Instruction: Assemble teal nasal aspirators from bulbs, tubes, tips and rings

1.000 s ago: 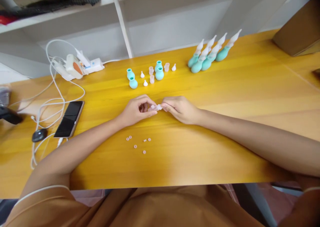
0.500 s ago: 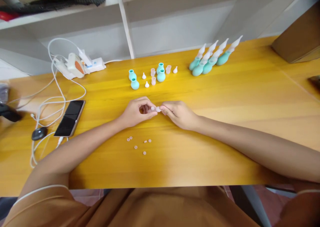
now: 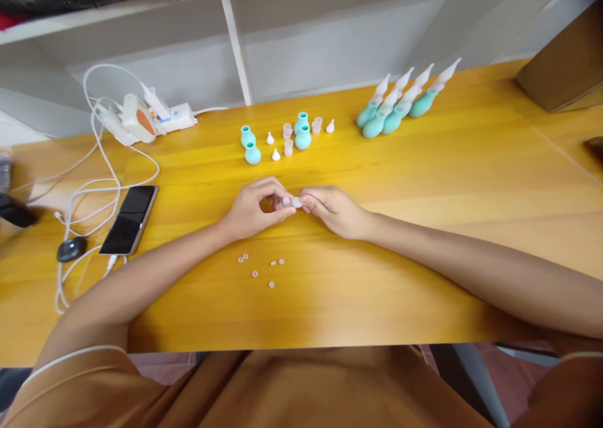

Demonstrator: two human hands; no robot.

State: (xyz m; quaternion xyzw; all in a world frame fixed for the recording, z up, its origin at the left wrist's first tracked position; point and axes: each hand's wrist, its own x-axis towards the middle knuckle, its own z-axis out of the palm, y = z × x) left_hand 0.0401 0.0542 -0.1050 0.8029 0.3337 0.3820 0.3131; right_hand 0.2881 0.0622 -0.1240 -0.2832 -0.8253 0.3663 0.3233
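Both my hands meet at the middle of the yellow wooden table point(image 3: 424, 183). My left hand point(image 3: 252, 207) and my right hand point(image 3: 332, 209) pinch a small clear plastic piece point(image 3: 292, 202) between their fingertips. Several tiny pink discs point(image 3: 258, 269) lie on the table just in front of my left hand. Behind my hands stand several teal bulbs point(image 3: 301, 136), small clear cups point(image 3: 287, 131) and white tips point(image 3: 276, 155). Several assembled teal bulbs with white nozzles point(image 3: 400, 104) lie in a row at the back right.
A black phone point(image 3: 128, 219) lies at the left with white cables point(image 3: 101, 183), a power strip with plugs point(image 3: 146, 117) and a small black object point(image 3: 70, 249). A brown box point(image 3: 563, 70) stands at the back right. A white shelf post point(image 3: 233, 38) rises behind the table.
My hands have stayed together on the small clear piece, with the fingers shifting only slightly. The view has moved a little.
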